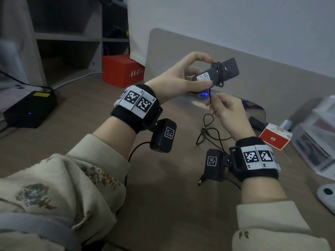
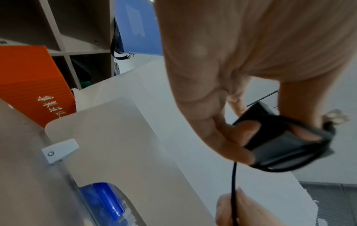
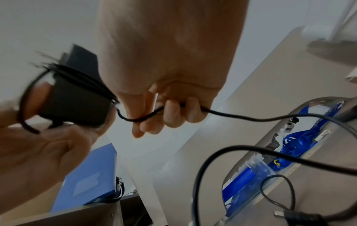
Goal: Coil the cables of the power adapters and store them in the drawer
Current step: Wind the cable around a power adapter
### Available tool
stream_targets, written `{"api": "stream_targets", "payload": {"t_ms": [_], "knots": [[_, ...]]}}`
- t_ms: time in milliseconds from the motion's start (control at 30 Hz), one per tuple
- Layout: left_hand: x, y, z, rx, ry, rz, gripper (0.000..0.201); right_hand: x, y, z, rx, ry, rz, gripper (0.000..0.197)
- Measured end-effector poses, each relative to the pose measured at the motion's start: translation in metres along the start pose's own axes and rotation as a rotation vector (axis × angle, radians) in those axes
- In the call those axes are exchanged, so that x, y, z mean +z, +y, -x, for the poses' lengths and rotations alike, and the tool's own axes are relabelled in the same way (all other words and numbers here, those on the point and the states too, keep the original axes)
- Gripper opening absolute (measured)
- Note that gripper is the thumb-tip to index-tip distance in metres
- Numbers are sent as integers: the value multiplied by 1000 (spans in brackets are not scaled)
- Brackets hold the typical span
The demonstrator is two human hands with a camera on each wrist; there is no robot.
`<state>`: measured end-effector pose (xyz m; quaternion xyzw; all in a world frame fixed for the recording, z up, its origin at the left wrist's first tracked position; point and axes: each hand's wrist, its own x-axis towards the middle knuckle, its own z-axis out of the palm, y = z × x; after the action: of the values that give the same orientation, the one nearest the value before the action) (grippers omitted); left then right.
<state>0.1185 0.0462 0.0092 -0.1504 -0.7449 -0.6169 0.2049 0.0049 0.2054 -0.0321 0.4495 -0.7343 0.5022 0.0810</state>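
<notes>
The left hand (image 1: 178, 78) gripped the black power adapter (image 1: 216, 72) above the desk (image 1: 87, 142), thumb and fingers curled round its body, several turns of cable (image 1: 210, 98) already wound on. The right hand (image 1: 228, 113) pinched the cable just below. The loose end (image 1: 208, 134) trailed onto the desk. The adapter's label was illegible; no drawer could be made out.

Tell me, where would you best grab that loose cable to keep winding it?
Probably pinch the cable just below the power adapter, coming from underneath as the right hand does: there it hangs straight, while the slack lies looped on the desk.
</notes>
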Motion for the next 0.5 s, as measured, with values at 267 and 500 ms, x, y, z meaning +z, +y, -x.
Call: {"api": "stream_targets", "payload": {"t_ms": [267, 500], "knots": [[-3, -13, -9, -30, 331, -384, 52, 2, -1, -1, -40, -60, 106, 24], [-14, -17, -7, -78, 377, -758, 55, -1, -7, -4, -25, 14, 187, 23]]}}
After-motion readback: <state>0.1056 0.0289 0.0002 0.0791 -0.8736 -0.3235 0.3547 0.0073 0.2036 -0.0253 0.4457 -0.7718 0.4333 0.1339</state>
